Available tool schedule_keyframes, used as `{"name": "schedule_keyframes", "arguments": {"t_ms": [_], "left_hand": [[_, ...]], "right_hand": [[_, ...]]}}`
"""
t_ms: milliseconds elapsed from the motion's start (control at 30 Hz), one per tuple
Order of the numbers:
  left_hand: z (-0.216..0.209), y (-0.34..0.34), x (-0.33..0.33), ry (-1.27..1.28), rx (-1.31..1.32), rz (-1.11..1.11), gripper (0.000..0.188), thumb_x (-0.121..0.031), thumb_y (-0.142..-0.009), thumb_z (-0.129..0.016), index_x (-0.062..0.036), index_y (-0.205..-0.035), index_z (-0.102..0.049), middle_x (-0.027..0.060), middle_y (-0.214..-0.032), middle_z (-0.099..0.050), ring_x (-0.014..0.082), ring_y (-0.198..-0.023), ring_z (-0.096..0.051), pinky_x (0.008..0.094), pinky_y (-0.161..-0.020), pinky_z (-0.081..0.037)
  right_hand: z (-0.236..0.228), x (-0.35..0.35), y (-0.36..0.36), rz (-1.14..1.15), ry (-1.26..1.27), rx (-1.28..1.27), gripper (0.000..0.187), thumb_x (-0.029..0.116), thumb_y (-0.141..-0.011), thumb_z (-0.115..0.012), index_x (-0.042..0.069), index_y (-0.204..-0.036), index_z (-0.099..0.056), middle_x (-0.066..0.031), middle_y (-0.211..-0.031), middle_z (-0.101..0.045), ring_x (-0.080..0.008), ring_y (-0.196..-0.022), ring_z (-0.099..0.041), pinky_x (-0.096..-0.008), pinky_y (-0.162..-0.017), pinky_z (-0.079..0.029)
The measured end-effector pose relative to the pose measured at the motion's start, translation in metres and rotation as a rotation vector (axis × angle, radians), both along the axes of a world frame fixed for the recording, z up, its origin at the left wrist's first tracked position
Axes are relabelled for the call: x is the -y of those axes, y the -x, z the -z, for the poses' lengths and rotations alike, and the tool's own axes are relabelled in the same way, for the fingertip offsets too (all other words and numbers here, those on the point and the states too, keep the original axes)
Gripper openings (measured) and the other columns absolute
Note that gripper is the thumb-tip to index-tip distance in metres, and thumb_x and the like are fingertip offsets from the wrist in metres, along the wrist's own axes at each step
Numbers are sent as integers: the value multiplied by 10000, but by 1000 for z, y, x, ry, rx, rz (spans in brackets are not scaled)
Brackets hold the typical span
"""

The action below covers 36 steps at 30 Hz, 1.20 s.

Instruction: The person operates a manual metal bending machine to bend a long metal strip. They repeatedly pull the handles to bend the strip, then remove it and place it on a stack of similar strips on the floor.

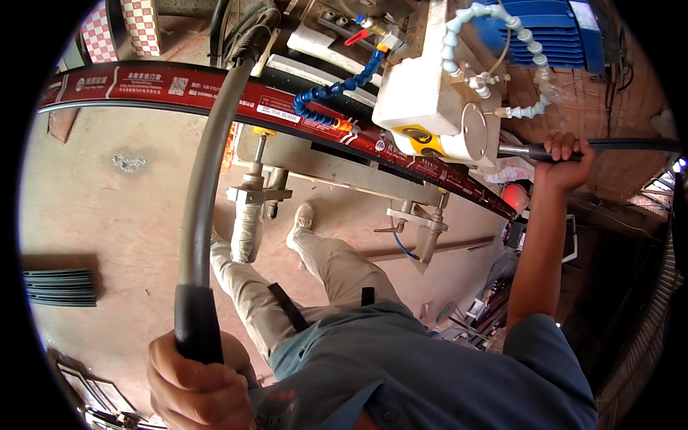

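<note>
My left hand (204, 383) is closed round the black grip (198, 322) of a long metal lever (206, 172), which rises to the machine at the top. At the right, my raised right hand (566, 159) is closed round the black handle (539, 152) of a short metal rod coming out of the machine's white housing (423, 93). A long profile bar (236, 107) with red printed film lies across the machine, under the housing. Blue segmented coolant hose (337, 89) bends down to an orange nozzle just over the bar. Neither hand touches the bar.
Two clamp cylinders (251, 193) (430, 233) hang on the machine's near side, by my legs. A pale segmented hose (530, 50) curves beside a blue finned motor (552, 36). Dark strips (59, 287) are stacked on the floor at left. Clutter (469, 315) lies at right.
</note>
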<state>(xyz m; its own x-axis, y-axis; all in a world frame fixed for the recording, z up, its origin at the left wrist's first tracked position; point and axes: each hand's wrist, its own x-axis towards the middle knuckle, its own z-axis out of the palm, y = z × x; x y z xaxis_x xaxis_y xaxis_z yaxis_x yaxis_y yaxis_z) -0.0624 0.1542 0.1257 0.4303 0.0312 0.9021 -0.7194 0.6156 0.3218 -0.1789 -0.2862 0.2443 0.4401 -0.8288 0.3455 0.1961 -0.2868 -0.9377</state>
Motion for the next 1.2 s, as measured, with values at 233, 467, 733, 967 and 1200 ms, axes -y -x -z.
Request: {"name": "schedule_keyframes", "arguments": {"t_ms": [233, 467, 733, 967, 1200], "left_hand": [[51, 13, -5, 166, -20, 12, 298, -101, -786, -630, -157, -577, -425, -71, -501, -455, 75, -445, -462, 244, -488, -370], [57, 19, 5, 359, -74, -71, 369, -32, -755, -614, -194, -551, -352, -89, -468, -409, 45, -434, -442, 235, -490, -366], [56, 24, 0, 280, -137, -60, 389, -38, -754, -618, -194, -539, -334, -85, -464, -424, 53, -416, -442, 237, -472, -340], [69, 33, -6, 213, -190, -86, 358, -66, -748, -650, -181, -537, -385, -72, -473, -451, 67, -424, -462, 250, -482, -350], [71, 26, -14, 165, -134, -37, 348, -74, -763, -664, -177, -552, -408, -68, -480, -461, 73, -446, -482, 253, -504, -374]], "right_hand": [[11, 4, -3, -29, 50, -20, 207, 195, -841, -511, 159, -705, -359, 25, -530, -346, -121, -447, -333, -299, -512, -332], [12, -3, -6, -11, 119, -73, 192, 184, -844, -487, 164, -698, -363, 33, -509, -343, -119, -430, -338, -291, -511, -341], [12, 2, -3, -39, 75, -53, 203, 192, -831, -508, 162, -684, -370, 25, -522, -352, -125, -440, -346, -300, -514, -346], [14, 5, 4, -112, 73, -81, 203, 184, -829, -510, 162, -679, -375, 24, -533, -362, -124, -465, -355, -309, -548, -355], [4, -2, 3, -91, 5, -119, 190, 185, -811, -517, 154, -674, -388, 18, -533, -367, -134, -481, -366, -317, -562, -354]]}}
